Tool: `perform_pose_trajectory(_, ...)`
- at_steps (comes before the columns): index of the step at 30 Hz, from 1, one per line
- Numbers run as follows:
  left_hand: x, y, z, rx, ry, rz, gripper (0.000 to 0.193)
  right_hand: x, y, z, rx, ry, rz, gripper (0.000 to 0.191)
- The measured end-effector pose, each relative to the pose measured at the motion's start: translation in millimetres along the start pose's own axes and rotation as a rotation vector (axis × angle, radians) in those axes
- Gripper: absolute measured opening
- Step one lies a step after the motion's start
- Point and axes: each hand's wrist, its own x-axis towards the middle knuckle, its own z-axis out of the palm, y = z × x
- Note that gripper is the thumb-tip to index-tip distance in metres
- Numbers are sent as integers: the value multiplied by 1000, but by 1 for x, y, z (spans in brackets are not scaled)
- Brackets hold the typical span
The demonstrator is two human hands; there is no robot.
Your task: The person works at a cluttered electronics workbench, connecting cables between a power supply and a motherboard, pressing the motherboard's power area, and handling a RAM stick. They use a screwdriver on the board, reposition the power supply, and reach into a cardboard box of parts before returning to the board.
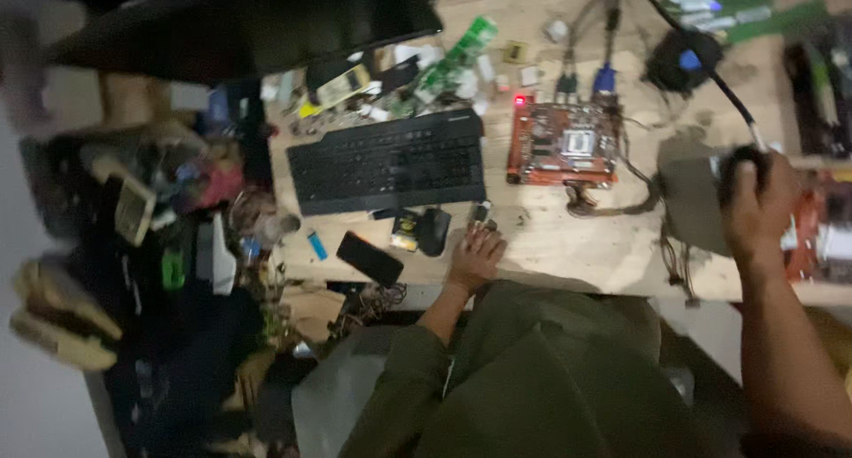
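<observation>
My right hand (754,196) is closed around a black cable plug (741,161) at the top of a grey power supply box (688,201) on the right of the wooden table (577,245). The black cable (723,90) runs up and away from it. My left hand (475,256), in an olive sleeve, rests on the table's near edge. Its fingertips are at a small dark and silver part (482,214) beside a black mouse (433,230). A red circuit board (564,143) with a lit red light lies between my hands, farther back.
A black keyboard (386,161) lies left of the board, with a dark monitor (240,19) behind it. A black phone (368,258) and blue lighter (317,245) sit near the edge. Loose parts and green boards litter the back; clutter fills the left.
</observation>
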Motion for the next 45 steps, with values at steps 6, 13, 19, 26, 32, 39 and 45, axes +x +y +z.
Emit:
perform_pose_trajectory(6, -11, -3, 18, -4, -41, 41, 47, -16, -4, 6, -256, 188, -85, 40)
perform_pose_trajectory(13, -31, 4, 35, -24, -35, 39, 39, -30, -40, 1, -160, 234, 55, 30)
perform_pose_trajectory(19, -46, 6, 43, -70, 200, 151, 32, -44, -53, -7, -128, 251, 37, 22)
perform_pose_trajectory(26, -28, 7, 29, 8, 28, 171, 36, -26, -32, 0, -265, 212, 92, 22)
perform_pose_trajectory(32, -11, -8, -9, -65, 105, 166, 38, -8, -17, 13, -69, 188, -47, 22)
perform_pose_trajectory(39, 74, 56, -36, -466, 303, 327, 15, 12, -10, 6, 661, 59, 111, 21)
perform_pose_trajectory(45, 206, 212, -85, -990, 62, 44, 92, 31, -16, -15, 789, -180, 191, 20)
